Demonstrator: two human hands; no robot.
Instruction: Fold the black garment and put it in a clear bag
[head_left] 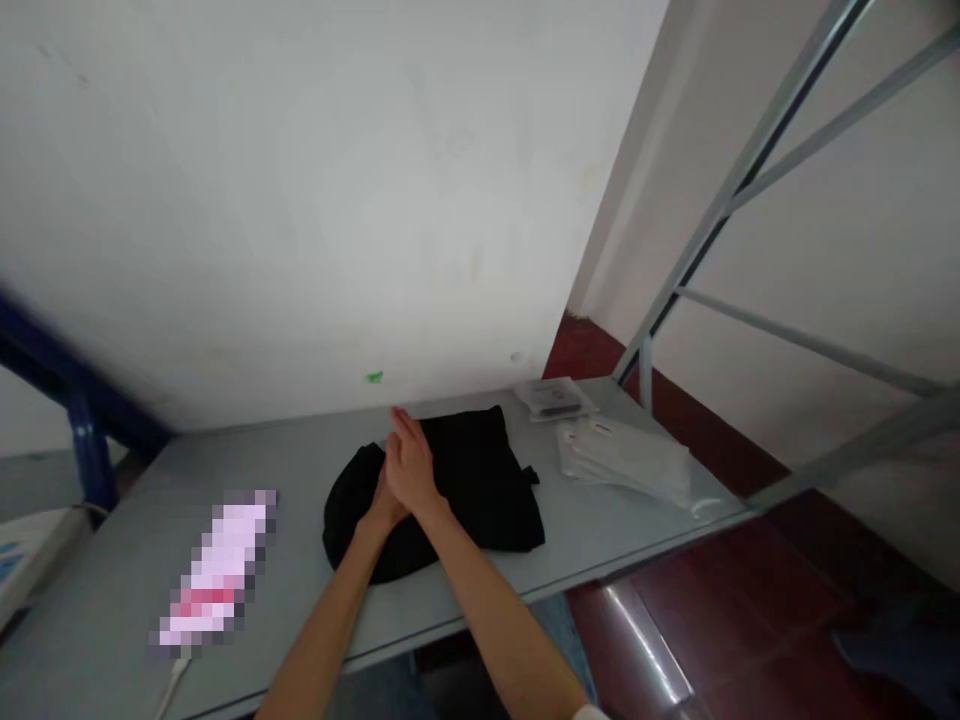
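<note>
Black garment [480, 480] may bunch on the tabletop [300, 580] under flat, released fingers of the right hand [409, 462]; whether the left hand [377, 503] grips is hidden.

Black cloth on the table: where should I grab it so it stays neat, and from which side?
Probably pinch the straight right-hand edge of the black cloth, coming in from the right. It lies flat and folded there, with bare table beside it. The right hand and left hand cover its middle, and its left end looks rounded and bunched.
</note>
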